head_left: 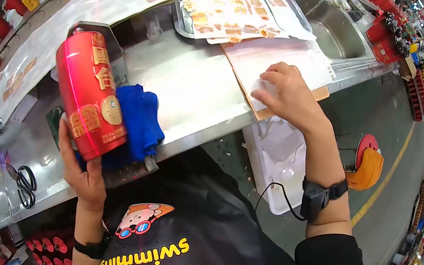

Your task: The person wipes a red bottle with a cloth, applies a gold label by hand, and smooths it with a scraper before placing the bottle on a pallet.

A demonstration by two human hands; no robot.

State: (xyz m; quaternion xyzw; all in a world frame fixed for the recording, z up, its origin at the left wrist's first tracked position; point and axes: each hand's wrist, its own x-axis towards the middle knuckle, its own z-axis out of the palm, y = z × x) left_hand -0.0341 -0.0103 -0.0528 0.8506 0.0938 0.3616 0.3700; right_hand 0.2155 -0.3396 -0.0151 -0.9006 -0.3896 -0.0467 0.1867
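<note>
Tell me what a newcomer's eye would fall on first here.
The red tumbler with gold lettering, gripped in the left hand at lower left above a blue cloth on the steel table. Next, the right hand resting on a white sheet at the table's edge, and the sheets of gold stickers beyond it beside the sink.

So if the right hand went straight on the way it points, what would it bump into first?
Probably the sticker sheets on the metal tray. The right hand rests on a white sheet, fingers aimed across it towards them, though depth is hard to judge.
</note>
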